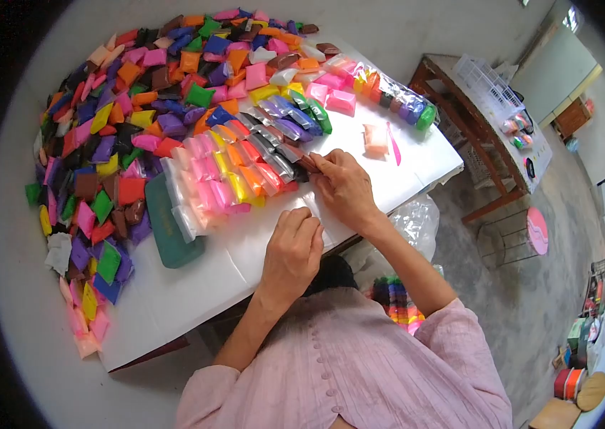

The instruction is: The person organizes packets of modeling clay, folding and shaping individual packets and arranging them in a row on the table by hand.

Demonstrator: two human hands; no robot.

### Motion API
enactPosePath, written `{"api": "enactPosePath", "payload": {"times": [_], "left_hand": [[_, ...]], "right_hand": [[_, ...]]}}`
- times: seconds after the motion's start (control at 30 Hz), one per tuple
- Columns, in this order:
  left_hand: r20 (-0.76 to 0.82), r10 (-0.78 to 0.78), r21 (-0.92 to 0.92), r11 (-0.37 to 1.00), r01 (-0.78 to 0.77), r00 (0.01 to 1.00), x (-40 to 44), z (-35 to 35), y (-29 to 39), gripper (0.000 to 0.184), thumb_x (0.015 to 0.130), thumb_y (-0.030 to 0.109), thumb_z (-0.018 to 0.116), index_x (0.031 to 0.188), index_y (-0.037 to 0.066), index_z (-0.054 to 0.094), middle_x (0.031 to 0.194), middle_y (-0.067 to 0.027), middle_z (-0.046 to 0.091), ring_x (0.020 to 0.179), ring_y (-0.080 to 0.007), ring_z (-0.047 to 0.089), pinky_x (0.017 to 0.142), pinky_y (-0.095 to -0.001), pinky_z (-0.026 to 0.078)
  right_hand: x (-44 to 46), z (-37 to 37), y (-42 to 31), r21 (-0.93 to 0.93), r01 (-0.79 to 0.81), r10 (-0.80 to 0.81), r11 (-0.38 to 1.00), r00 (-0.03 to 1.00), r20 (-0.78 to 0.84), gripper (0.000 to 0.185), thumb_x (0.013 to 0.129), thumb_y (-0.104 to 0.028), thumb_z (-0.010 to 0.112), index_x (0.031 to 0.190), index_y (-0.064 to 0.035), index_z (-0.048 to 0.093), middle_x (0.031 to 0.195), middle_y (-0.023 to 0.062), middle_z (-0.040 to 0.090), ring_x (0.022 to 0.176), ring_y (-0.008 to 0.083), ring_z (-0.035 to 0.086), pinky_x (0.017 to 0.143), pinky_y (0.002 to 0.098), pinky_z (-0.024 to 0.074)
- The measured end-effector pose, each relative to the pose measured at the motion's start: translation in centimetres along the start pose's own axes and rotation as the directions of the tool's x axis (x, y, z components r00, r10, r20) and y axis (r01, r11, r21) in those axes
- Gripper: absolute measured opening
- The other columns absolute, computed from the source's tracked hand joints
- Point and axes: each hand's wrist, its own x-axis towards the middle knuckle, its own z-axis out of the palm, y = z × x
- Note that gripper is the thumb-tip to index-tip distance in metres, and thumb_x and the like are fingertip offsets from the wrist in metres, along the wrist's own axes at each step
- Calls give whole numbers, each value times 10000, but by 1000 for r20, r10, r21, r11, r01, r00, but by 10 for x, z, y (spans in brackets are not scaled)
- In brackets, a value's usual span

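My right hand (345,187) pinches a brown packet (306,161) at the right end of overlapping rows of small clear packets. These rows run from pale peach and pink (202,175) through yellow, orange and red to black (274,159). My left hand (291,250) is closed with curled fingers just in front of the rows, over the white table (231,261); whether anything is inside it is hidden. Blue, purple and green packets (291,118) lie in shorter rows behind the brown one. A dark green case (172,227) lies by the left end of the rows.
Loose coloured packets (124,129) are heaped along the table's back and left. At the right lie a filled clear bag (388,93), a peach packet (375,140) and a pink tool (394,145). A clear plastic bag (413,225) hangs by the front edge. A stool (537,231) stands beyond.
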Motion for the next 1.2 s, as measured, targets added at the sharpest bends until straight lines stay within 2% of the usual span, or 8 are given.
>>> {"api": "enactPosePath", "payload": {"times": [0.17, 0.57, 0.7, 0.83, 0.93, 1.07, 1.1, 1.2], "left_hand": [[-12, 3, -17, 1000, -3, 1000, 0, -1, -1, 100, 854, -5, 608, 946, -38, 585, 1006, -183, 557, 932, -367, 541, 834, -439, 461], [111, -41, -3, 999, 42, 993, -3, -26, 4, 102, 858, 12, 617, 945, -34, 587, 1037, -181, 568, 956, -370, 556, 843, -440, 466], [112, -71, 0, 997, 71, 991, -3, -36, 0, 111, 850, 12, 636, 945, -39, 607, 1032, -180, 598, 954, -359, 585, 843, -427, 480], [127, -49, -50, 997, 56, 991, -8, -40, -7, 119, 853, 15, 627, 958, -30, 594, 1045, -184, 583, 971, -371, 571, 858, -432, 473], [58, -52, -84, 995, 56, 997, -11, -38, -8, 123, 839, 11, 650, 943, -43, 616, 1062, -191, 611, 963, -364, 602, 847, -412, 492], [69, -89, -171, 980, 100, 994, -13, -39, -12, 118, 836, 15, 658, 940, -32, 628, 1055, -187, 612, 969, -357, 602, 853, -403, 490], [88, -107, -203, 971, 123, 990, -14, -40, -13, 121, 843, 18, 639, 951, -30, 614, 1064, -199, 594, 993, -376, 578, 869, -423, 478], [97, -125, -236, 961, 145, 987, -12, -40, -12, 112, 843, 18, 637, 943, -29, 616, 1060, -200, 596, 989, -377, 581, 869, -422, 479]], "right_hand": [[0, -4, 12, 108, -65, 60, 992, 997, 51, 309, 845, -97, 672, 1153, -92, 693, 910, 133, 611, 833, 302, 614, 742, 397, 491], [4, 4, -1, -73, 38, -38, 997, 999, 1, 261, 862, -139, 674, 1114, -71, 673, 878, 143, 591, 788, 316, 607, 680, 416, 491], [-2, -4, -2, -50, -11, 13, 999, 999, 46, 303, 849, -130, 662, 1135, -34, 629, 928, 161, 587, 896, 325, 594, 753, 421, 499], [-10, -15, 5, 8, -40, 40, 999, 998, 42, 318, 841, -107, 678, 1145, -27, 635, 910, 154, 593, 840, 316, 608, 735, 411, 500], [-10, -19, 7, 35, -19, 17, 999, 998, 54, 307, 840, -105, 681, 1135, -28, 647, 918, 156, 599, 828, 314, 616, 729, 412, 505], [1, -30, 6, 69, -89, 88, 994, 996, 4, 264, 850, -83, 690, 1110, -45, 667, 896, 126, 631, 708, 281, 635, 669, 394, 513], [11, -33, 8, 31, -33, 33, 999, 999, -15, 258, 853, -73, 691, 1109, -50, 668, 894, 114, 647, 677, 265, 645, 650, 382, 515], [51, -41, 4, 22, -9, 9, 1000, 1000, -8, 261, 854, -64, 682, 1114, -50, 667, 909, 120, 650, 701, 264, 653, 646, 381, 514]]}}
